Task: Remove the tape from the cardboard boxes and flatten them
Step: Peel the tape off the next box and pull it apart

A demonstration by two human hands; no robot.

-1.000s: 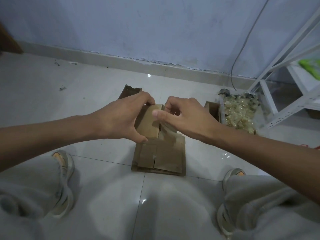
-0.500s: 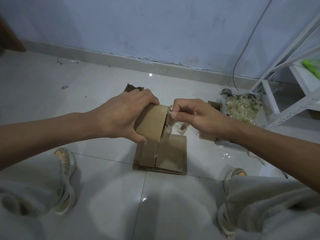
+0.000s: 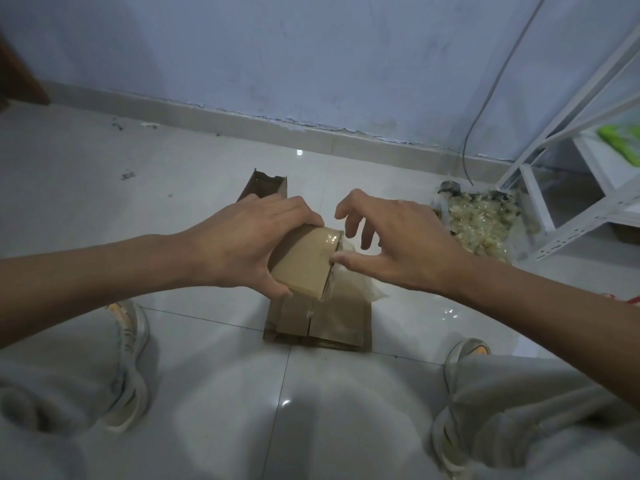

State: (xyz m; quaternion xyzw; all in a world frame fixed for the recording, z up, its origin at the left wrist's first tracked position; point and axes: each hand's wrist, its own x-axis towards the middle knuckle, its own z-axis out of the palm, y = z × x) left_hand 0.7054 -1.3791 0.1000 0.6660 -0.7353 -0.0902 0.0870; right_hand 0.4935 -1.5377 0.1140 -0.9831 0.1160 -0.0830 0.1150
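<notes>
The small cardboard box point(image 3: 304, 263) sits above the flattened stack point(image 3: 332, 318), gripped by the left hand point(image 3: 242, 245). The right hand point(image 3: 398, 242) hovers with fingers spread, thumb at the clear tape point(image 3: 341, 263). That half-peeled tape could tear or re-stick.

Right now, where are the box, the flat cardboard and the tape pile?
box point(image 3: 304, 263), head view, its tan top face
flat cardboard point(image 3: 341, 320), head view, bare right flap
tape pile point(image 3: 481, 225), head view, middle of the heap
</notes>
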